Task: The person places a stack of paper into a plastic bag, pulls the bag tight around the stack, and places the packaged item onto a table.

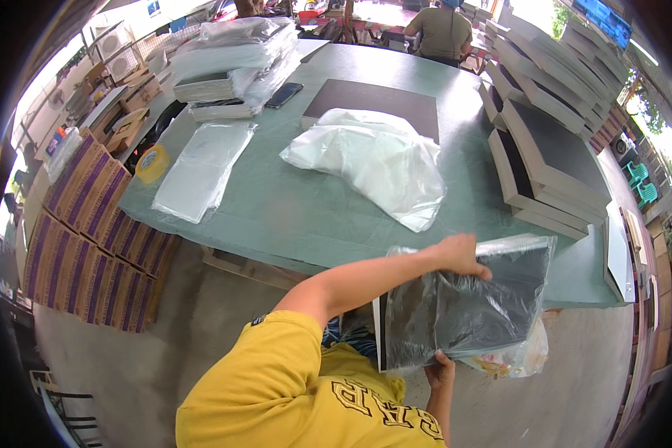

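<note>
A flat black panel (455, 313) with a pale edge sits inside a clear plastic bag (526, 284) at the table's near right edge. Across its far side reaches my left hand (459, 255), its fingers bent and closed on the bag's film. My right hand (440, 371) grips the near edge of the bagged panel from below, thumb on top. Farther off, a heap of loose white plastic bags (373, 160) partly covers another dark panel (384, 104) lying on the green table (276, 201).
Tall stacks of black-topped, white-edged panels (552, 149) fill the table's right side. Bagged panels (231, 67) are piled far left, near a phone (284, 95), flat clear bags (204, 168) and yellow tape (152, 163). Cartons (82, 239) stand left. Another person (442, 33) sits beyond.
</note>
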Demonstrator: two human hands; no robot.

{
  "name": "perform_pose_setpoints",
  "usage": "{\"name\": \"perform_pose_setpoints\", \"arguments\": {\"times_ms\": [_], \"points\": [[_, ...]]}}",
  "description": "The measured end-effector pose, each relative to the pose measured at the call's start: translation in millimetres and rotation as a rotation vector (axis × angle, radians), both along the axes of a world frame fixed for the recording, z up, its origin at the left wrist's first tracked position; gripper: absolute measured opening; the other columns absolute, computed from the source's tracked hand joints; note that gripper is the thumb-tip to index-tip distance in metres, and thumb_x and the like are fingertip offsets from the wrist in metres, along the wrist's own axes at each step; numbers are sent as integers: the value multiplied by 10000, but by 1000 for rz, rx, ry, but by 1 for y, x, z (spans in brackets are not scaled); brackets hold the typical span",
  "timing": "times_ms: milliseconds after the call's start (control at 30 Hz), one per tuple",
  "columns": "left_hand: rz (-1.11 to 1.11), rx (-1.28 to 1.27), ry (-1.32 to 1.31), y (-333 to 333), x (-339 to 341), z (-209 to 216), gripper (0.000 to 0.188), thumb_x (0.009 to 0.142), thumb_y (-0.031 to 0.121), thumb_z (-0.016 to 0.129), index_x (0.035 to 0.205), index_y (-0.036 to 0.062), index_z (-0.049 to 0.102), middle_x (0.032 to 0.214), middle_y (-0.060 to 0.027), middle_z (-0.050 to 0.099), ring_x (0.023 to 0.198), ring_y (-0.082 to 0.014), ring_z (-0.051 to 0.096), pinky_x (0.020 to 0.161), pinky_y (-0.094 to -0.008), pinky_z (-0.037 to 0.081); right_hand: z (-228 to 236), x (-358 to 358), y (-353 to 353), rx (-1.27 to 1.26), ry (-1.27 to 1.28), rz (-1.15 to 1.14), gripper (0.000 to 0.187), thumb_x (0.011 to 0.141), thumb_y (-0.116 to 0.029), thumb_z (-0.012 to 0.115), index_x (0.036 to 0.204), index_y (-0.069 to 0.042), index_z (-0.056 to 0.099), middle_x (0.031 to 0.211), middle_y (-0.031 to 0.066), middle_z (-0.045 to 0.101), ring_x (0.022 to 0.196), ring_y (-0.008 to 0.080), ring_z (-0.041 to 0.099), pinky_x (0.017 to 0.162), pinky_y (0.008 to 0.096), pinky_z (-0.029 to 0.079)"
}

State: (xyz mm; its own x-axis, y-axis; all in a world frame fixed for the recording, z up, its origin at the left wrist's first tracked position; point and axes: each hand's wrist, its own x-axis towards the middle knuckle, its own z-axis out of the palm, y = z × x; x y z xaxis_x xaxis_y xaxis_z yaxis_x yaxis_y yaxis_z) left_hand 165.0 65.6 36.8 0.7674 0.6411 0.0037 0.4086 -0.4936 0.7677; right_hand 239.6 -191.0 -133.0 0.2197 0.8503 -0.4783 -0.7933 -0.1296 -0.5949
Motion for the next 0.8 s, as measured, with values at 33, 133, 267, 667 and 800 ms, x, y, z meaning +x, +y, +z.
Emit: {"name": "perform_pose_setpoints", "arguments": {"times_ms": [33,133,267,667,800], "points": [[-51,-141,98,-12,-15,9,694,553,505,711,773,-129,535,829,-272,578,816,-364,574,707,-394,459,-6,-5,-9,-1,14,7,649,593,-66,677,1178,-46,399,1103,86,510,1043,297,463,924,435,346],[-69,-37,74,-33,-42,-26,721,541,476,730,875,-126,516,854,-269,572,848,-367,564,725,-387,454,-20,-29,-31,-105,114,-12,793,504,43,658,1222,-93,351,1156,58,446,1099,289,401,963,432,306],[-61,-92,41,-32,-78,-8,745,515,454,751,944,-102,502,909,-262,561,884,-353,555,751,-376,446,-16,-41,-36,-85,-69,31,821,484,7,687,1227,-71,348,1172,60,438,1089,280,404,939,393,321],[414,79,-644,-20,-269,7,818,496,340,808,1110,0,388,1011,-188,531,950,-267,527,808,-342,413,155,-51,114,120,-1168,438,584,499,-170,728,1020,17,545,1003,127,569,909,266,516,821,343,380],[454,-74,-638,-44,-306,-12,829,500,324,809,1124,-3,371,1030,-188,523,980,-267,512,827,-351,402,138,-71,116,181,-1326,626,487,551,-135,686,990,23,548,958,118,567,863,251,507,790,343,390]]}}
